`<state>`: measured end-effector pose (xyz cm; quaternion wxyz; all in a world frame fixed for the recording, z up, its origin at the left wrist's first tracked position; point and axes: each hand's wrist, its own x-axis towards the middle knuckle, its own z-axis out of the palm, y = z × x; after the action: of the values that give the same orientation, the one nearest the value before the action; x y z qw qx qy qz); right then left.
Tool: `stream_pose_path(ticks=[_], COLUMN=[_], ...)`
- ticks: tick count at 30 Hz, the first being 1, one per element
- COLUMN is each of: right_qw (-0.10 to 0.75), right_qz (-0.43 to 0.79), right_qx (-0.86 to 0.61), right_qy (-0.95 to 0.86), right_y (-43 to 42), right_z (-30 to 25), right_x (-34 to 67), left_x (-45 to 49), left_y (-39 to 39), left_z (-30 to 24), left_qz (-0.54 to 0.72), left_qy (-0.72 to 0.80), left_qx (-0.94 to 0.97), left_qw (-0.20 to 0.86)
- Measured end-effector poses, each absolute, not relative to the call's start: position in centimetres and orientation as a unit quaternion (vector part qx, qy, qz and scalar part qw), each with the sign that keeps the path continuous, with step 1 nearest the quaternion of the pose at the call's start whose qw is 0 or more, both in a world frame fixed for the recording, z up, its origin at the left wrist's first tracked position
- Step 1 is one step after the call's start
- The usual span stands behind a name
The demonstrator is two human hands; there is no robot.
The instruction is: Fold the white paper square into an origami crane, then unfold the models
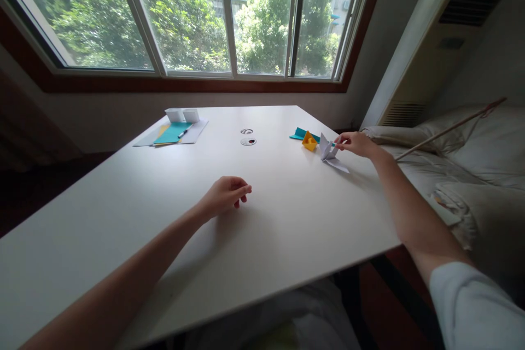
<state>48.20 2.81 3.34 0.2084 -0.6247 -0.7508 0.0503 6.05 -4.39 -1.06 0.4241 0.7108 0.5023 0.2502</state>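
Observation:
On the right side of the white table point(287, 219), my right hand point(356, 144) pinches a white folded paper crane point(327, 152) at its right side. The crane's wings and a pointed flap show; its lower part is at the table top. Just left of it sits a small yellow paper boat point(309, 141). Behind these two lies a teal folded paper piece point(301, 133), partly covered by them. My left hand point(228, 194) hovers over or rests on the middle of the table, fingers curled together with nothing visible in them.
At the far left are two small white boxes point(175, 115), teal paper point(169, 133) over yellow and white sheets, and a pen point(184, 132). Two round cable-hole covers point(248, 142) are set mid-table. To the right are a sofa point(484, 142) with a stick point(447, 131) and an air conditioner point(430, 38).

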Motion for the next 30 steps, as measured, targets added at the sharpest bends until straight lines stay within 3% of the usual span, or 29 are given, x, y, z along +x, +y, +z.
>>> stream_pose_path(ticks=[14,30], right_qw=[0.236,0.200], right_qz=[0.026,-0.028], right_qx=[-0.623,-0.636], right_qy=[-0.745,-0.745], right_y=[3.04,2.96], right_z=[3.35,3.44], right_x=[49.16,48.61], left_x=[6.08,6.05], left_y=[-4.47,-4.52], left_z=[-0.94,-0.87], left_qz=[0.244,0.245], left_qy=[0.506,0.506], left_qx=[0.713,0.714], left_qw=[0.419,0.418])
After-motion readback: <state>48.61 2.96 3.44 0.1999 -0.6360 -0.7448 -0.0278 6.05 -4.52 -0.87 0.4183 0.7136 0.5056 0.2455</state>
